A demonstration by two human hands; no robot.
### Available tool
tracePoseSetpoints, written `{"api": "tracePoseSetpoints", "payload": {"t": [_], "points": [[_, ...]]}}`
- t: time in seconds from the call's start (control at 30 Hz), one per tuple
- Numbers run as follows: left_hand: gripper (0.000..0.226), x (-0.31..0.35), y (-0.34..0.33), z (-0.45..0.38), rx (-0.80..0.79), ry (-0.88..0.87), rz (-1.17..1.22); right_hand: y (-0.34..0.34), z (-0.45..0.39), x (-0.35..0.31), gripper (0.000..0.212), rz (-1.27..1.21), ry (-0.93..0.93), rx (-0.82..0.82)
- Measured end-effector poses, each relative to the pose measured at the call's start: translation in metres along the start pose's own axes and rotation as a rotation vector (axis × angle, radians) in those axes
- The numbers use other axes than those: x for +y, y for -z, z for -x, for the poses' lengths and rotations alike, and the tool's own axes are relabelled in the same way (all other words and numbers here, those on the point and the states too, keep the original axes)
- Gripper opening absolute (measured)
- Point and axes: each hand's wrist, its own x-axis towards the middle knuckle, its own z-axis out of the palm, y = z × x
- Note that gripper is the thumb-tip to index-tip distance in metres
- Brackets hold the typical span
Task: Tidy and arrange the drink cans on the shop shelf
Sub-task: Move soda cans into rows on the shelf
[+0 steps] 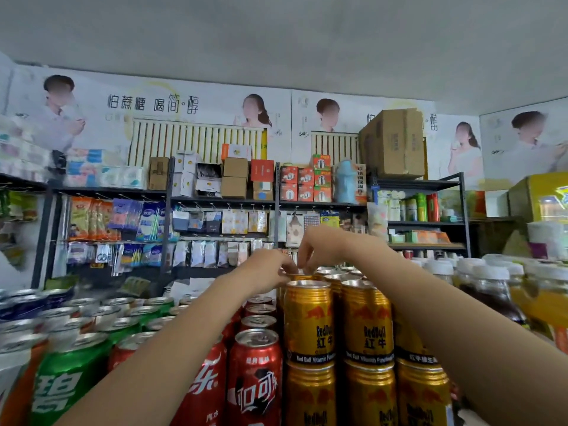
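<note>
Gold Red Bull cans [309,324] stand stacked in two tiers at the middle of the near shelf. Both my hands reach over the top tier to a gold can [302,276] in a back row. My left hand [270,267] pinches its rim from the left with curled fingers. My right hand [316,247] comes down on it from above, fingertips curled onto the top. Only the rim of that can shows. Red cola cans [256,373] line up left of the gold ones, with green soda cans [70,373] further left.
Bottles with white caps [491,290] crowd the right side. Behind the cans stands a dark metal rack [167,229] hung with packets and topped with cardboard boxes [396,142]. A yellow cabinet [541,195] sits at the far right.
</note>
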Motion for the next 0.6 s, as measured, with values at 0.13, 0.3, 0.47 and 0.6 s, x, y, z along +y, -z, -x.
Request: {"api": "tracePoseSetpoints", "payload": {"t": [0.13, 0.3, 0.47, 0.6], "points": [[0.016, 0.003, -0.005, -0.010, 0.125, 0.018, -0.048, -0.008, -0.012, 0.001, 0.019, 0.066, -0.032, -0.026], [0.014, 0.008, -0.008, -0.016, 0.146, 0.044, -0.058, -0.014, -0.017, -0.001, 0.016, 0.148, 0.000, 0.062], [0.009, 0.014, 0.011, -0.007, 0.230, 0.013, 0.027, 0.005, -0.006, 0.000, 0.011, 0.049, 0.057, 0.148], [0.008, 0.024, 0.030, 0.007, 0.161, -0.033, 0.060, 0.019, 0.014, 0.000, 0.007, -0.041, 0.104, 0.105]]}}
